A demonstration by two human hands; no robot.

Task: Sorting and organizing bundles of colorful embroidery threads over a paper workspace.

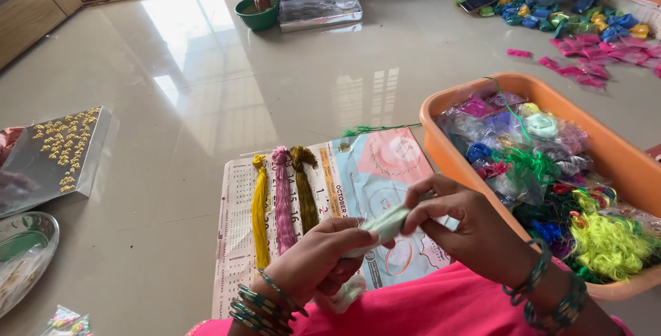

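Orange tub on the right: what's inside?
The orange tub holds clear bags of thread bundles in pink, blue, white and purple, plus loose green thread. Lower layers and the tub's bottom are covered; the right hand hides its near corner.

An orange tub (623,153) of bright thread bundles sits at the floor's right edge. Yellow (259,212), pink (283,198) and olive skeins (305,188) lie on a calendar sheet (237,239). A steel tray (34,167) of gold beads rests left.

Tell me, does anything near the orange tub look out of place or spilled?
Yes. A green thread strand trails loose on the floor beside the orange tub, and pink scraps lie scattered behind it. Both hands, left hand and right hand, hold a pale green skein.
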